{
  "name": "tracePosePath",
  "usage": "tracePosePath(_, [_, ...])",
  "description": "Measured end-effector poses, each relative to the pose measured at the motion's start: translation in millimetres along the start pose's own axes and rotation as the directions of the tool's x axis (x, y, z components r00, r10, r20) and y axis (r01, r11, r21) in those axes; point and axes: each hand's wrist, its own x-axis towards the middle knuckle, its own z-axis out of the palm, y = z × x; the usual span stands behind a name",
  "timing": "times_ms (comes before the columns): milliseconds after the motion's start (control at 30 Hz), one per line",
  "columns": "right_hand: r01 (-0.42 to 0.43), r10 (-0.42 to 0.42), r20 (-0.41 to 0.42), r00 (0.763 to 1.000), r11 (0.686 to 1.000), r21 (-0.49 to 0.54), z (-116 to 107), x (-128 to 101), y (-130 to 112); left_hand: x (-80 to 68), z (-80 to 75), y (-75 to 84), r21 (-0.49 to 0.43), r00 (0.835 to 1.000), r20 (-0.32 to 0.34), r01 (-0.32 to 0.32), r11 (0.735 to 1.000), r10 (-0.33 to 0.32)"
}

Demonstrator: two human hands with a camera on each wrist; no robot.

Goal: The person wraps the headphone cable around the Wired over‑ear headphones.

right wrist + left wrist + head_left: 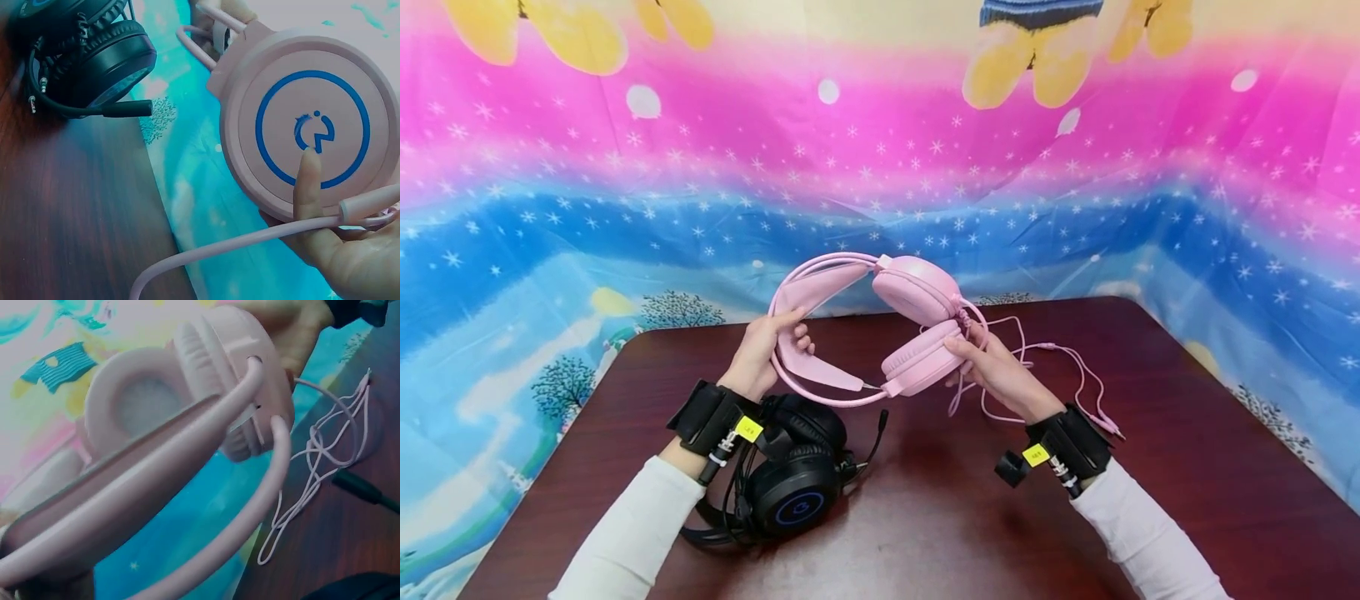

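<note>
Both hands grip the pink headset above the tabletop, left hand on its band, right hand cupping an earcup, its long axis running between them.

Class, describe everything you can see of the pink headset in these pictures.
The pink headset looks like smooth plastic, with two thin arched bands over a wide padded strap and two cushioned earcups. One cup's outer face bears a blue ring and logo. It is held above the dark table, cups turned right. The left hand grips the headband; the right hand holds the lower cup. Its thin pink cable trails onto the table.
</note>
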Motion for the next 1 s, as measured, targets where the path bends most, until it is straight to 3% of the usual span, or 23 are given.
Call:
tracePosePath(267, [-0.017, 0.017, -0.012, 1.0, 1.0, -0.015, 0.7, -2.3, 3.9, -3.7, 2.3, -6.1, -0.023, 0.996, -0.081, -0.049, 0.999, 0.047])
tracePosePath(467, [-0.018, 0.016, -0.038, 0.999, 0.999, -0.048, 0.3, 2.0, -3.1, -8.4, 0.6, -2.0, -0.045, 0.991, -0.057, -0.122, 0.992, 0.119])
tracePosePath(733, [-0.144, 0.136, -0.052, 0.989, 0.969, -0.199, -13.7, -3.1, -2.9, -12.6, -4.4, 8.1, -0.065, 0.988, -0.039, -0.15, 0.987, 0.147])
tracePosePath(833, [-0.135, 0.143, 0.037, 0.989, 0.976, -0.169, -27.3, -6.3, 4.0, -14.1, -10.8, 12.3, -0.125, 0.988, -0.004, -0.156, 0.98, 0.157])
tracePosePath(900, [-0.087, 0.096, 0.155, 0.983, 0.994, -0.065, -37.7, -7.2, 11.7, -14.9, -14.8, 16.1, -0.177, 0.987, 0.036, -0.151, 0.973, 0.159])
tracePosePath(1000, [0.011, -0.063, 0.34, 0.938, 0.988, 0.155, -52.9, -6.7, 25.0, -16.0, -18.5, 21.8, -0.266, 0.978, 0.113, -0.138, 0.954, 0.173])
